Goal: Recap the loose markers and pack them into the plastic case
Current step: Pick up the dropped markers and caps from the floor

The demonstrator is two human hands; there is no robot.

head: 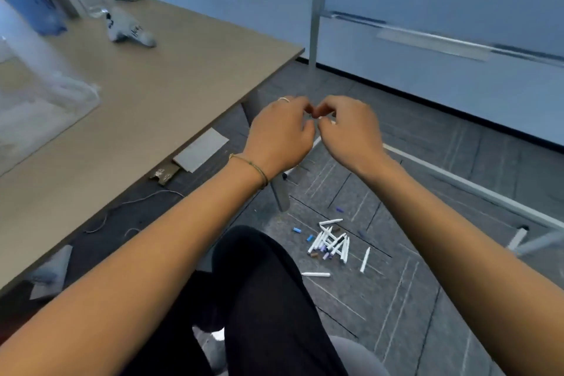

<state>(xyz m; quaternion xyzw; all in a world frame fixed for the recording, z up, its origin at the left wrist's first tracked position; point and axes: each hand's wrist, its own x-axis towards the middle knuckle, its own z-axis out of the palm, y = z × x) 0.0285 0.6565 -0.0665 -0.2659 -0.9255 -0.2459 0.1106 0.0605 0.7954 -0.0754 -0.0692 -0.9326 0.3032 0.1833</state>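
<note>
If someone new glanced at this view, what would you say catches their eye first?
Most likely the two hands raised together at the centre, the left hand and the right hand, fingertips curled round something small between them that is mostly hidden. Next would be the pile of white markers on the dark floor below, with a few loose caps beside it. The tan table fills the left.
</note>
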